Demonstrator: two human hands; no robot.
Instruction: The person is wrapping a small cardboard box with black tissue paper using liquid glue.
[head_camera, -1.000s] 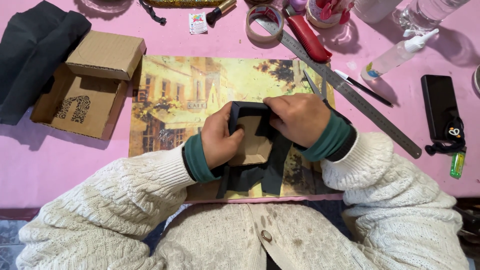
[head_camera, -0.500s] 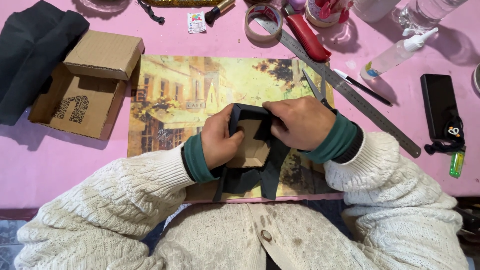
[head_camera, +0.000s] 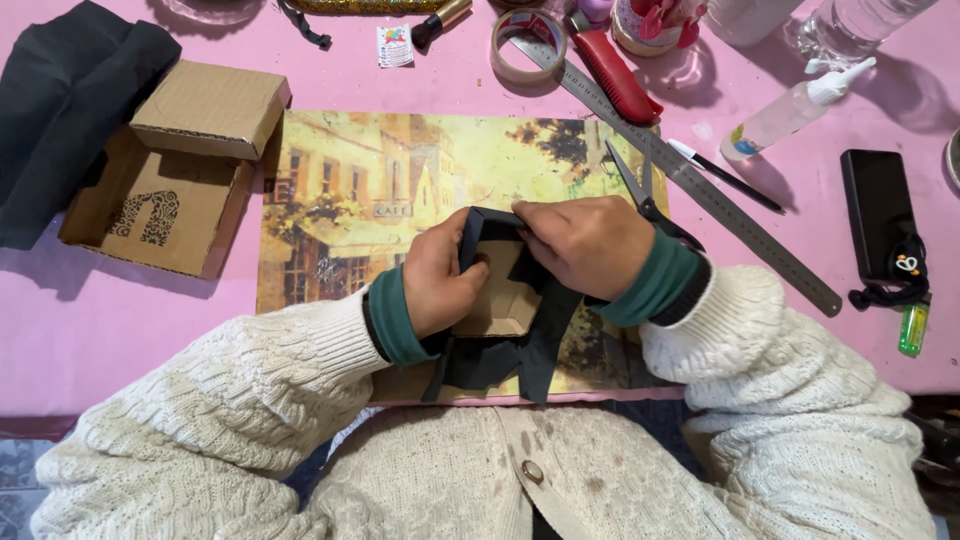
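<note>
My left hand (head_camera: 440, 275) and my right hand (head_camera: 580, 243) both grip a small cardboard box (head_camera: 497, 303) that is partly wrapped in black fabric (head_camera: 510, 360). The left thumb presses the fabric into the box's open inside at its left wall. The right hand's fingers pinch the fabric over the top rim. Loose ends of the fabric hang down toward my lap. The box is held just above a printed street-scene mat (head_camera: 370, 180) on the pink table (head_camera: 100, 320).
An open cardboard box (head_camera: 170, 180) and a heap of black cloth (head_camera: 60, 100) lie at the left. Scissors (head_camera: 640, 195), a metal ruler (head_camera: 700, 185), a red cutter (head_camera: 615, 75), tape roll (head_camera: 525, 45), pen (head_camera: 725, 175), glue bottle (head_camera: 790, 105) and black phone (head_camera: 880, 210) lie to the right.
Hardly anything has moved. My right hand's fingers have shifted slightly along the top rim, tucking the black fabric further into the box.
</note>
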